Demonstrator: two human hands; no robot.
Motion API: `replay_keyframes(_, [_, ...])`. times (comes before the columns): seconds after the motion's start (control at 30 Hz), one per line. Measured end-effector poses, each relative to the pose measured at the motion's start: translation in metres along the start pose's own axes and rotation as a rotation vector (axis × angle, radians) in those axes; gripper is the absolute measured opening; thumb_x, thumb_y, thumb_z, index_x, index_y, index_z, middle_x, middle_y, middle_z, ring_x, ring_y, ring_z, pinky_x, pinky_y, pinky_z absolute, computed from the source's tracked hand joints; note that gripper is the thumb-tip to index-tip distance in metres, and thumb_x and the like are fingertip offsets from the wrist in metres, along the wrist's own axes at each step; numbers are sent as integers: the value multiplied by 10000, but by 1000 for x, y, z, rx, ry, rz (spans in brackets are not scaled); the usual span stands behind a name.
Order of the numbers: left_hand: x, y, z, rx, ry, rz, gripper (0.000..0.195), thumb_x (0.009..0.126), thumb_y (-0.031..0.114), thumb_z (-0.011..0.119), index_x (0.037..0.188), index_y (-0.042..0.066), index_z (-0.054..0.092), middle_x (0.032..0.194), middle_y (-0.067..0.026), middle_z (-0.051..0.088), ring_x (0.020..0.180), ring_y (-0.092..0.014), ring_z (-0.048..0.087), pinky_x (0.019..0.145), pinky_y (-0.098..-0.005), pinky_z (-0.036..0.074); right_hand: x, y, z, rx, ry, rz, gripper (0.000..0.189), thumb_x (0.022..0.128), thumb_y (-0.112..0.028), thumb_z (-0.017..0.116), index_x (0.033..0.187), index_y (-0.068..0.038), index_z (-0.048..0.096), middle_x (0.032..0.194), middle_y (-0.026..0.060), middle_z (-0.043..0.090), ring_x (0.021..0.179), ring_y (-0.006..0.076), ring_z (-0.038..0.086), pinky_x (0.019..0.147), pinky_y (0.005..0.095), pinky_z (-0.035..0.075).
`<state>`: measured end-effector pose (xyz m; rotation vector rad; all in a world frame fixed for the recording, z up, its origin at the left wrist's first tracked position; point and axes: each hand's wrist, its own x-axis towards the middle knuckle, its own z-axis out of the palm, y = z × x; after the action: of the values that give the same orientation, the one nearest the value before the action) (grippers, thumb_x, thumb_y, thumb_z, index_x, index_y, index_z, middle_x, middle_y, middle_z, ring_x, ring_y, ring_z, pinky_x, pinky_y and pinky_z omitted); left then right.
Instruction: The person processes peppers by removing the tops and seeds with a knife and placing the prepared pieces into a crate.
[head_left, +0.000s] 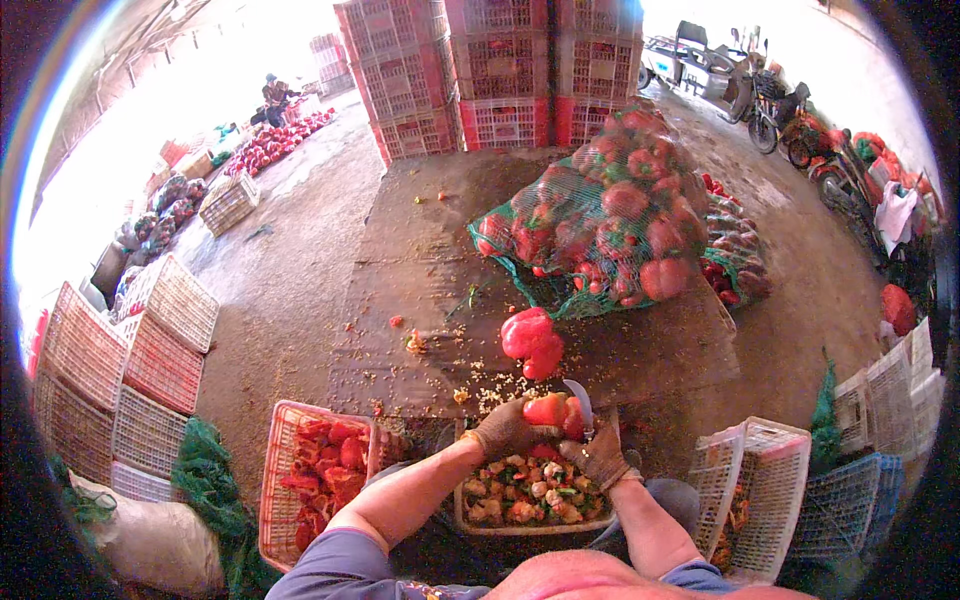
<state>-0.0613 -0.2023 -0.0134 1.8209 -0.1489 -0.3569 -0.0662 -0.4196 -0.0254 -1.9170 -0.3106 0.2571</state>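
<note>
My gloved left hand (508, 429) grips a red-orange bell pepper (546, 410) above a crate of pepper cores (536, 491). In my gloved right hand (598, 454) is a knife with a curved blade (578, 399), its blade standing up beside the pepper's right side. Just beyond my hands, red bell peppers (530, 341) lie on the brown board (420, 300) among scattered seeds. A green mesh sack (600, 217) full of red peppers rests farther back on the board. Left of my knees stands a pink crate (281, 480) of cut red pepper pieces (330, 469).
Tall stacks of red crates (504, 75) rise behind the board. White crates (769, 487) stand at my right, more stacked crates (154, 367) at left. A person (276, 97) sits far left by a pile of red peppers (274, 142). Motorbikes (757, 97) are parked at right.
</note>
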Motion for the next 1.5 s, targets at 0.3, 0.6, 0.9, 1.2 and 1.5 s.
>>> replay_keyframes(0.3, [-5,-19,-10,-596,-108,7,433,881,202,775,1258,65,612,1097,10,678,986,-93,609,886,-299,520,3,6,3,47,-84,-9,519,737,-238,806,1185,-29,649,1033,54,710,961,171,651,901,344,521])
replay_keyframes(0.6, [-9,-8,-17,-600,-305,-61,694,722,442,857,1225,27,621,1139,-63,690,1046,-182,640,954,-381,518,-5,-21,-26,589,-220,30,742,685,-356,895,1279,-44,578,1037,58,680,967,225,654,941,386,526])
replay_keyframes(0.9, [27,-55,5,-1194,-284,-236,829,856,621,654,1431,59,453,1354,-124,581,1198,-272,597,1084,-422,450,-13,-21,-50,593,-79,201,685,706,-387,810,1205,4,550,1016,54,680,915,141,655,799,296,535])
replay_keyframes(1.2, [21,-1,-8,-567,-203,-343,589,848,420,762,1288,73,579,1137,-81,671,1000,-183,661,900,-331,549,-11,-14,-63,540,-91,167,503,753,-159,756,1227,-31,649,1078,34,706,1001,141,654,924,321,521])
replay_keyframes(1.5, [11,7,-17,-84,479,430,324,896,212,710,1156,40,623,1034,-65,682,977,-200,665,877,-331,531,-4,1,-58,604,-90,279,585,723,-277,790,1218,-4,641,1097,44,693,996,153,656,895,314,536])
